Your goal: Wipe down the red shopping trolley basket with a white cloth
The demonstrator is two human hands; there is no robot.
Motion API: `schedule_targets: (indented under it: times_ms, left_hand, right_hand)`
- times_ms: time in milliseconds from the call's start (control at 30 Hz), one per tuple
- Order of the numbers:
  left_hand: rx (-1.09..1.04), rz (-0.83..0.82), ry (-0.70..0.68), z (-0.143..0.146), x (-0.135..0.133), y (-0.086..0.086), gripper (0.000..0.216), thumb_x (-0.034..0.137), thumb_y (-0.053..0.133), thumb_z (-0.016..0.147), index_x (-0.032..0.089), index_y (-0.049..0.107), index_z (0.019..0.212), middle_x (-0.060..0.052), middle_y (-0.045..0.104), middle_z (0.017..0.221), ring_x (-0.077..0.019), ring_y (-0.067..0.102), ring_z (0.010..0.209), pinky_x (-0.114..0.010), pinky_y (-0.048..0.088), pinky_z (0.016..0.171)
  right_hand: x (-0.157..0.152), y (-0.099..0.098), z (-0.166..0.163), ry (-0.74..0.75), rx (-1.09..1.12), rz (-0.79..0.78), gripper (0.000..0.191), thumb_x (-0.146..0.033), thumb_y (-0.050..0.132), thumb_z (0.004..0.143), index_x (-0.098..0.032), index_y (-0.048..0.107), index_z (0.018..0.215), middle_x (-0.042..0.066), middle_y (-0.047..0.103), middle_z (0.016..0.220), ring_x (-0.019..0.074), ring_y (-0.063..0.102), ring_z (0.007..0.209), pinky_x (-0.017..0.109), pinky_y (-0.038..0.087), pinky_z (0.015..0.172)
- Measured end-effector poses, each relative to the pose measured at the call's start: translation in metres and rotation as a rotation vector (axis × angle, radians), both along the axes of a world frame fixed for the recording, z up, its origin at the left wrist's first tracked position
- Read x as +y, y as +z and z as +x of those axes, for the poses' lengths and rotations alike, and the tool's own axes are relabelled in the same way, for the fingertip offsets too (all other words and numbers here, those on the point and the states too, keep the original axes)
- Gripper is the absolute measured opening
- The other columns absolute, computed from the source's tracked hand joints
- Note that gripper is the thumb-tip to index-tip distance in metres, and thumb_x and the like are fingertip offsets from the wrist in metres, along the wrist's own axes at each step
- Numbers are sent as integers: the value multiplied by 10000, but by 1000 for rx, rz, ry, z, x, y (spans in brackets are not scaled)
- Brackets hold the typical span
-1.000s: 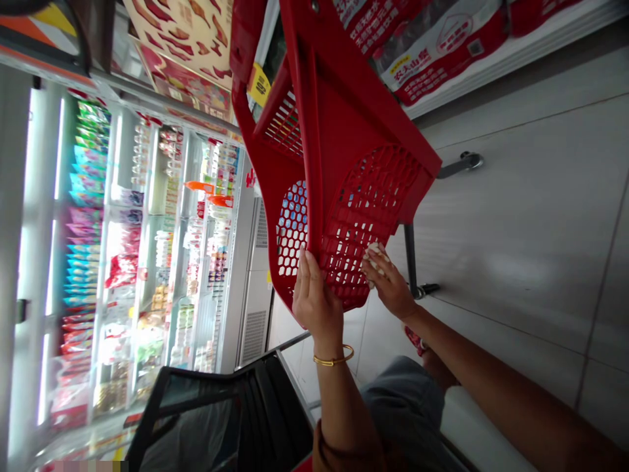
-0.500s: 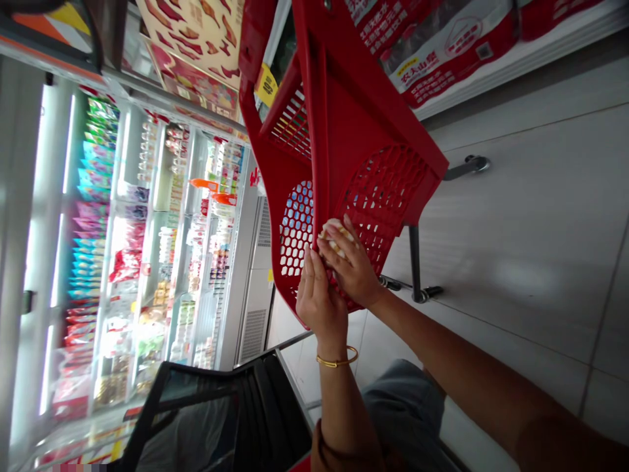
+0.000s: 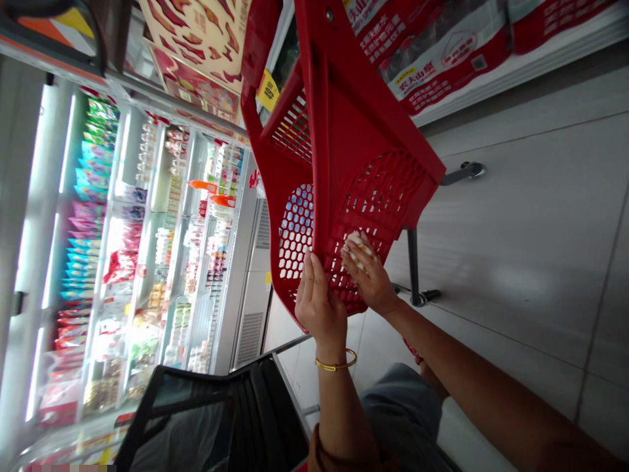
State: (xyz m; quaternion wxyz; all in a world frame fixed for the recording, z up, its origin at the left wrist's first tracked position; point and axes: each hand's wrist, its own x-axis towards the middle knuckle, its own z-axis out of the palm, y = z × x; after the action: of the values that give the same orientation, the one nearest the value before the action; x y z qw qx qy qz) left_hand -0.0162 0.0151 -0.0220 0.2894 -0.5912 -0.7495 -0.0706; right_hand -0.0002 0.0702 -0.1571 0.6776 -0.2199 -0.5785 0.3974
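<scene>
A red plastic shopping cart (image 3: 339,111) with honeycomb-pattern side panels fills the middle of the head view. My left hand (image 3: 319,298), with a gold bangle at its wrist, is closed over the cart's upper rim. Its fingers lie together along the edge, and the thumb is hard to make out. Against the outside of the perforated panel, my right hand (image 3: 371,278) presses a crumpled white and yellowish cloth (image 3: 360,249). Its fingers lie over the cloth and partly hide it.
Red-wrapped bottle packs (image 3: 442,65) stand on a low shelf at upper right. A lit refrigerated display (image 3: 132,249) lines the left. A black slatted frame (image 3: 260,406) is at the bottom, beside my leg (image 3: 403,400). Metal cart legs (image 3: 413,269) stand on the tiled floor (image 3: 515,249).
My right hand has moved with the cloth away from the rim, down and right across the outer panel. My left hand stays on the rim.
</scene>
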Motion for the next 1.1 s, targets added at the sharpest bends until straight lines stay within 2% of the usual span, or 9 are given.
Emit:
schedule_targets:
  times_ms: [167,500,633,767,867,1000,1100]
  left_hand:
    - [11,-2,-11,0,1,0,640,13,393,878,232,391,1480,-113,551,1423,-164,490,1344,-319,431,1108]
    - [13,2,-14,-2,0,-1,676,-6,402,860,238,368,1490,-105,536,1436,-177,485,1351,-330,424,1113]
    - [30,10,-18,-1,1,-1,676,-15,412,863,240,370,1488,-114,552,1420,-166,491,1345,-314,433,1102]
    - [47,13,-30,0,2,-1,667,-19,421,864,220,373,1485,-130,565,1404,-165,496,1341,-310,438,1097]
    - [53,19,-47,0,3,-1,656,-13,420,873,223,373,1484,-126,565,1404,-169,499,1338,-320,450,1091]
    - [70,26,-47,1,3,-1,630,-5,424,881,205,391,1474,-138,574,1390,-168,515,1323,-316,464,1077]
    - [78,30,-49,1,4,-2,615,8,436,882,191,403,1468,-148,583,1377,-180,530,1310,-327,470,1072]
  right_hand:
    - [-4,-11,5,-6,-28,-23,594,-126,467,971,-346,312,1500,62,511,1464,258,236,1487,557,344,1179]
    - [-12,-52,10,-63,-129,-35,651,-81,495,948,-325,282,1513,111,457,1501,272,274,1476,582,364,1159]
    - [-14,-55,15,-90,-157,-46,648,-72,486,946,-300,282,1518,131,453,1499,271,310,1464,556,383,1158]
    - [-9,-35,21,-127,-93,-72,628,-58,457,948,-302,308,1508,107,470,1482,262,370,1437,540,411,1146]
    - [2,-4,22,-115,5,-72,605,-88,451,959,-334,327,1497,71,469,1480,251,379,1433,504,432,1146]
    - [22,42,14,-144,92,22,608,-137,507,953,-314,318,1504,71,466,1470,256,411,1410,559,322,1206]
    - [34,64,5,-167,94,36,596,-182,487,972,-350,286,1508,48,426,1505,251,375,1434,566,315,1209]
